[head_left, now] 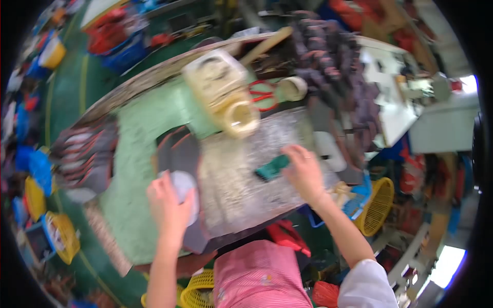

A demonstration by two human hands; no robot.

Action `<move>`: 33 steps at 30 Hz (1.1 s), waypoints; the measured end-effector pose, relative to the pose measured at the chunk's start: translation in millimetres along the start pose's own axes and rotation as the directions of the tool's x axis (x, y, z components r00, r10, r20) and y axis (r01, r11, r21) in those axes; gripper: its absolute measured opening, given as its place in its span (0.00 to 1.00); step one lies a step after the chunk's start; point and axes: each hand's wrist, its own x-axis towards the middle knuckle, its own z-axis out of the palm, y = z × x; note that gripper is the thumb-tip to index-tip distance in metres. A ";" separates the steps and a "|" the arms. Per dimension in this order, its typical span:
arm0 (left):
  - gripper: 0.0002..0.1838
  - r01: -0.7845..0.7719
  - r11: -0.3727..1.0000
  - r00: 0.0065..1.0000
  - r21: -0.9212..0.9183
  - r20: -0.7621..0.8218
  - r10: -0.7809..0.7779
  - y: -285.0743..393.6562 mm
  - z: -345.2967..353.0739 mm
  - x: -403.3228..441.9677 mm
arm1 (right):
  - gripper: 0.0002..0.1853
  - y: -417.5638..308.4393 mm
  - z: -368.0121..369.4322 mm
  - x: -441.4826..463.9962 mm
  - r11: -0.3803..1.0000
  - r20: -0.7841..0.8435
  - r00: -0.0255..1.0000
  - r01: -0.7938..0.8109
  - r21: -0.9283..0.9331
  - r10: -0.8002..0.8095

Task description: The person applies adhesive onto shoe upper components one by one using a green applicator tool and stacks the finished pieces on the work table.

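My left hand (169, 203) is on a white oval piece (185, 192), its thumb and fingers curled at the edge. The oval lies over dark grey flat cut pieces (185, 154) with reddish edges. On the right, my right hand (305, 172) pinches a small dark green piece (272, 168) above the worn grey board (246, 185). Motion blur hides what kind of thing the green piece is. A cream plastic container (218, 77) with a round yellowish opening stands beyond both hands. Red-handled scissors (263, 96) lie beside it.
Stacked grey pieces (84, 156) sit at the table's left, and a larger dark pile (334, 61) is at the back right. A small round pot (292, 89) is near the scissors. Yellow baskets (377, 205) stand off the right edge. A pink striped apron (262, 274) is at the near edge.
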 end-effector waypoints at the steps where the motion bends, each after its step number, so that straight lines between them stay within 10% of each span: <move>1: 0.35 -0.013 0.999 1.000 -0.032 -0.006 0.013 -2.5 2.2 3.2 | 0.25 3.9 -8.5 3.1 1.000 0.035 0.999 0.015 -0.005 -0.015; 5: 0.33 0.234 0.768 0.969 -0.596 0.205 -0.136 -35.0 16.2 6.1 | 0.20 18.7 -33.0 7.5 0.988 0.130 0.990 0.074 -0.138 -0.056; 7: 0.35 0.604 0.320 0.797 -0.730 0.547 -0.258 -41.9 -17.9 3.2 | 0.14 19.8 -33.8 -0.7 0.970 0.313 0.949 -0.033 0.239 -0.045; 10: 0.41 0.571 -0.015 0.807 -0.820 0.565 -0.171 -85.1 -19.2 -20.9 | 0.11 -4.8 -34.3 -10.6 0.726 0.288 0.949 -0.286 0.626 0.125; 12: 0.47 0.482 -0.334 0.863 -0.810 0.504 0.022 -89.2 -29.9 -24.6 | 0.10 -17.0 -24.8 -7.3 0.736 0.221 0.974 -0.182 0.652 0.046; 15: 0.42 0.414 -0.444 0.906 -0.795 0.408 0.114 -88.5 -42.3 -20.2 | 0.10 -27.3 -19.9 5.7 0.785 0.185 0.981 -0.157 0.599 0.056; 18: 0.33 0.373 -0.511 0.928 -0.775 0.317 0.197 -105.9 -37.5 -16.8 | 0.10 -43.5 -40.6 45.8 0.831 0.014 0.989 -0.130 0.541 0.145; 20: 0.30 0.468 -0.300 0.863 -0.831 0.503 -0.047 -128.4 -48.4 -31.2 | 0.09 -51.8 -46.2 70.1 0.860 -0.060 0.988 -0.092 0.502 0.141; 23: 0.28 0.376 -0.065 0.862 -0.924 0.374 -0.341 -93.7 -64.2 -15.7 | 0.07 -64.5 -42.7 101.3 0.952 -0.189 0.982 0.080 0.295 -0.024; 26: 0.29 0.350 0.054 0.883 -0.935 0.311 -0.351 -82.4 -83.4 -2.1 | 0.06 -64.4 -2.3 118.9 0.956 -0.296 0.927 0.272 0.108 -0.230; 28: 0.30 0.348 0.069 0.873 -0.935 0.296 -0.387 -73.2 -102.3 8.2 | 0.07 -64.8 3.4 119.9 0.927 -0.167 0.983 0.126 0.354 -0.070; 30: 0.30 0.227 0.042 0.928 -0.973 0.203 -0.312 -63.2 -118.7 16.6 | 0.09 -41.9 -2.8 117.8 0.575 0.094 0.918 -0.318 0.754 0.384; 33: 0.31 0.431 0.190 0.883 -0.882 0.370 -0.287 -39.7 -114.7 29.9 | 0.09 -53.0 -4.8 95.0 0.263 0.340 0.894 -0.417 0.870 0.291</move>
